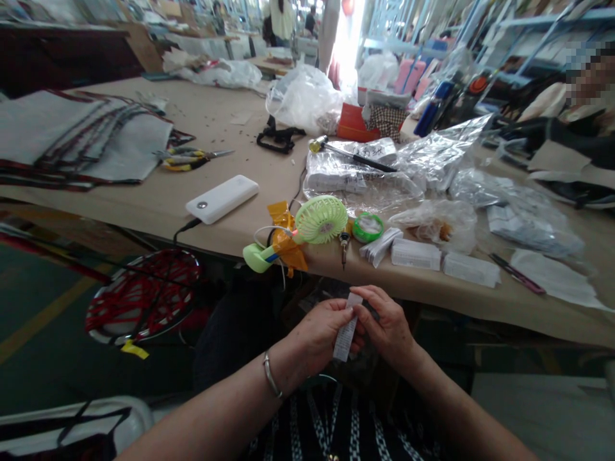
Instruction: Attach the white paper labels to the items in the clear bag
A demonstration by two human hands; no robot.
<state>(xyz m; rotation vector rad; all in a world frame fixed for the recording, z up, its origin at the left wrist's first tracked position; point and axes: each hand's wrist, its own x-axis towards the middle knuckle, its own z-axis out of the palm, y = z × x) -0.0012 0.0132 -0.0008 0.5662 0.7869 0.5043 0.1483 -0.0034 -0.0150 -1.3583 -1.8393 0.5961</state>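
My left hand [323, 333] and my right hand [387, 323] meet in front of my body, below the table's front edge. Both pinch a narrow white printed label [346, 333], which hangs down between them. Stacks of similar white labels [416, 254] lie along the table edge, up and to the right of my hands. Directly above the hands, a soldering-iron-like tool [344, 246] points over the edge beside a green tape roll [368, 227]. A small green fan [321, 219] is fixed to the edge with orange tape.
On the brown table [230, 250] are a white power bank [222, 198], yellow-handled pliers [187, 158], layered fabric sheets [86, 137], plastic bags [302, 96] and a pink-handled cutter [523, 276]. A stool with red straps [144, 294] stands at left. Another person [552, 99] sits at far right.
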